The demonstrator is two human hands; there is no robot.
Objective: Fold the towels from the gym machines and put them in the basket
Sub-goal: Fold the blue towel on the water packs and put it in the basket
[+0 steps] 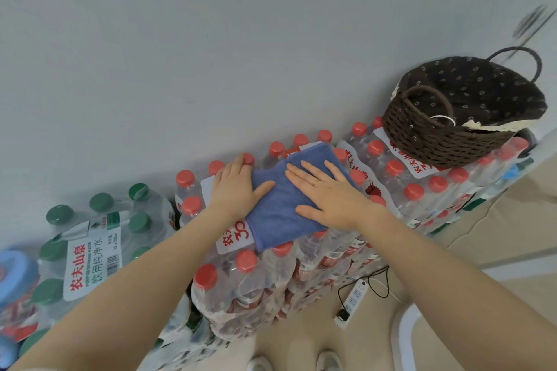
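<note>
Blue towel (281,205), folded to a rough rectangle, lying flat on top of a shrink-wrapped pack of red-capped bottles (256,274), long axis running from about 7 o'clock to 1 o'clock, far end reaching toward the wall (211,39). Left hand (235,188) pressed palm-down at the towel's 9 o'clock edge, thumb on the cloth, other fingers together and resting beyond the edge on the caps. Right hand (327,190) laid flat across the towel's 3 o'clock half, fingers straight and slightly spread, gripping nothing (a ring on one finger). Partly covered white label (235,238) just under the towel's near left corner, with red characters and what looks like "30". At 8 o'clock, lower down, a pack of green-capped bottles (99,238) with a label reading "农夫山泉" in red, "饮用纯净水" in green, small print "PURIFIED DRINKING WATER" and "12 x 550ml", plus a barcode. At 2 o'clock, dark brown woven basket (446,144) with two loop handles and a dark flower-print lining, standing on a second red-capped pack (422,187) whose label shows red characters half hidden under the basket; inside, only the lining showing, cream trim folded over the near rim. On the floor at 5 o'clock, a white power strip (352,300) with black cable. Blue-topped containers (15,274) at the far 8 o'clock edge, too cropped to read.
</note>
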